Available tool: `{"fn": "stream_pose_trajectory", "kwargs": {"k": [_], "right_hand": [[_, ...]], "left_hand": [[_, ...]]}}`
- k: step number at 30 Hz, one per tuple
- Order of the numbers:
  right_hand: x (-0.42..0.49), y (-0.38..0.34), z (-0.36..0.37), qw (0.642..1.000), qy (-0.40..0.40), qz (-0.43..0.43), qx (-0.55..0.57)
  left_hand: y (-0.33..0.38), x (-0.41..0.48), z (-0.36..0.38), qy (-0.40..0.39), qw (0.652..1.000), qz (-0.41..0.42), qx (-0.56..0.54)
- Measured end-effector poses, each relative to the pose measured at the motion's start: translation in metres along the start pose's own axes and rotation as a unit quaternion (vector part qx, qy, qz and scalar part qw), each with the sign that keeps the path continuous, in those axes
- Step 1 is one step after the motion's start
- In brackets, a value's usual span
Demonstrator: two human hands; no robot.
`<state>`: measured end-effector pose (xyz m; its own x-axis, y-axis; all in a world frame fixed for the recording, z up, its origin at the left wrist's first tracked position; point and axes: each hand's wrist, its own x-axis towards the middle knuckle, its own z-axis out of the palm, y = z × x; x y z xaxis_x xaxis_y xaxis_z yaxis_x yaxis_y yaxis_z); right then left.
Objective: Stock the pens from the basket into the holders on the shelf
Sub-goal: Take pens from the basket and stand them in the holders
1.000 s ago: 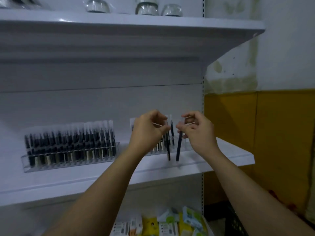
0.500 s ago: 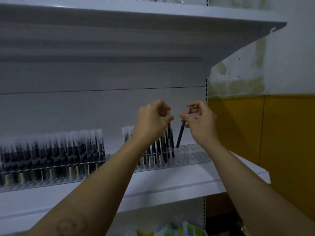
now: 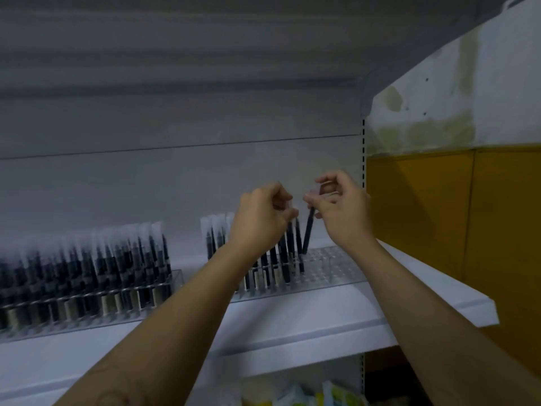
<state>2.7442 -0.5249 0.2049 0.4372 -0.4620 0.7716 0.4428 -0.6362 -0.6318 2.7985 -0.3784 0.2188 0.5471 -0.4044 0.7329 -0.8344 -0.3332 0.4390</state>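
Over the right holder (image 3: 330,266), the pen (image 3: 308,233) hangs tilted, lower tip at the perforated top, upper end pinched by the right hand (image 3: 342,210), fingers curled. Just left, the left hand (image 3: 260,219) grips a second pen (image 3: 285,263) by its top, shaft down among seated pens (image 3: 213,243). Both holders stand on the white shelf (image 3: 292,326); the left holder (image 3: 87,303), well apart, is packed. Yellow packets (image 3: 295,397) lie below, blurred.
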Motion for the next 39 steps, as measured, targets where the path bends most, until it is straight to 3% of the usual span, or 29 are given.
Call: {"fn": "stream_pose_trajectory", "kwargs": {"k": [4, 9, 16, 21, 26, 39], "right_hand": [[-0.004, 0.006, 0.003, 0.997, -0.062, 0.018, -0.037], [-0.013, 0.020, -0.001, 0.961, -0.225, 0.005, -0.162], [-0.022, 0.020, -0.010, 0.929, -0.286, -0.017, -0.235], [-0.030, 0.018, -0.014, 0.925, -0.289, -0.004, -0.245], [-0.035, 0.013, -0.016, 0.927, -0.281, 0.015, -0.250], [-0.073, -0.059, -0.026, 0.917, -0.256, -0.061, -0.299]], "left_hand": [[0.002, -0.001, 0.004, -0.015, 0.998, -0.001, 0.060], [0.001, 0.001, 0.001, -0.040, 0.991, -0.018, 0.125], [0.001, 0.003, -0.001, -0.069, 0.989, -0.027, 0.127], [0.001, -0.003, 0.007, -0.023, 0.985, 0.016, 0.169], [-0.002, -0.011, 0.000, -0.045, 0.972, 0.049, 0.225], [0.005, -0.088, -0.053, -0.022, 0.968, 0.091, 0.231]]}}
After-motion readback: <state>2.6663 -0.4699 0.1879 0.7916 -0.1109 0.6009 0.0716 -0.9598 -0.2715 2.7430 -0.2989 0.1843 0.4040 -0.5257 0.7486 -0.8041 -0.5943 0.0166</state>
